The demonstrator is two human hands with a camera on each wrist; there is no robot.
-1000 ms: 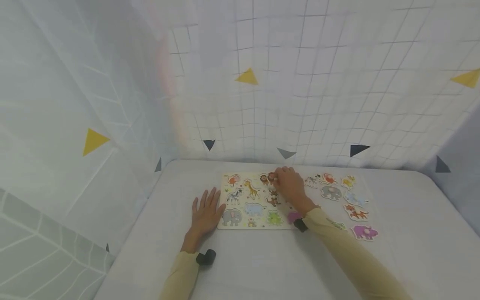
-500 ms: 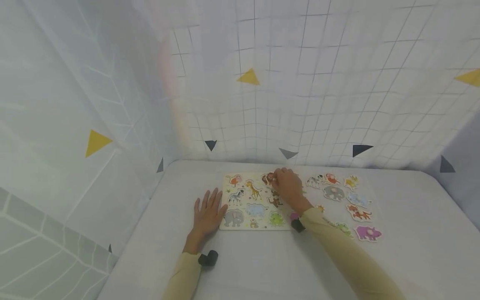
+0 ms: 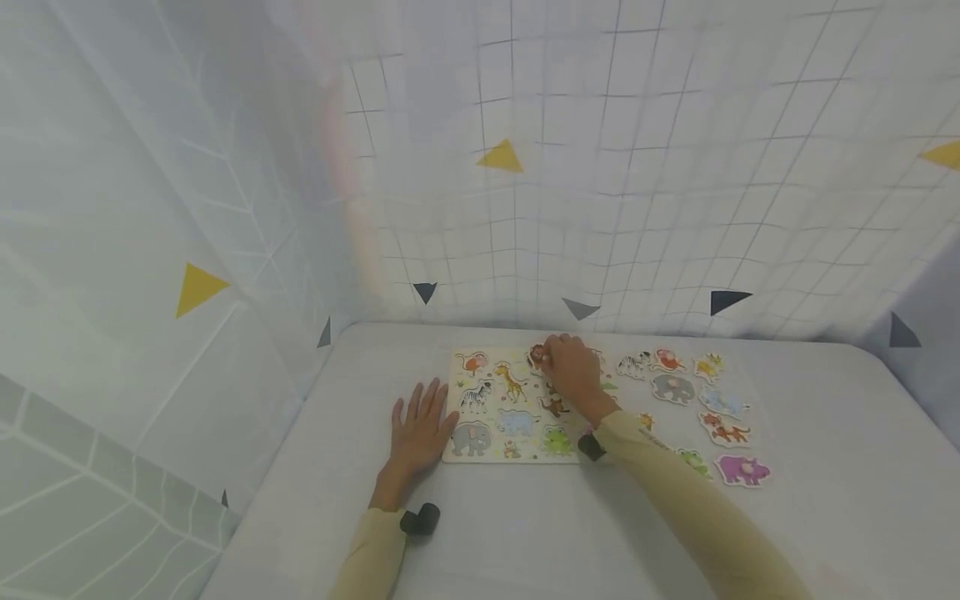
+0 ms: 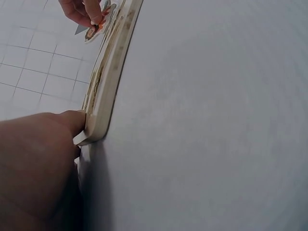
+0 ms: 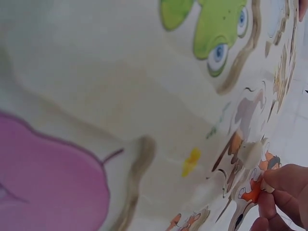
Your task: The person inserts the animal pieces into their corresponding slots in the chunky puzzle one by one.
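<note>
A wooden animal puzzle board [image 3: 460,457] lies on the table, with the shapes of its animals set in the face. My right hand [image 3: 576,372] pinches a lion puzzle piece [image 3: 537,357] over the top part of the board; in the right wrist view, thumb and fingers hold the lion [image 5: 252,192] by its small knob. Its recess is partly covered by the piece and hand. My left hand [image 3: 420,432] rests flat with spread fingers at the board's left side. In the left wrist view, its thumb [image 4: 72,120] touches the board's corner.
Right of the board lie several loose pieces: a zebra [image 3: 634,365], a monkey [image 3: 667,359], an elephant [image 3: 672,388], a tiger [image 3: 726,429], a purple hippo [image 3: 742,470] and a frog [image 3: 693,462], partly behind the right sleeve. A gridded white curtain [image 3: 570,208] hangs behind the table.
My right hand has shifted slightly left with the lion piece, bringing it over the lion picture on the board. The left hand stays in place; the view drifts a little.
</note>
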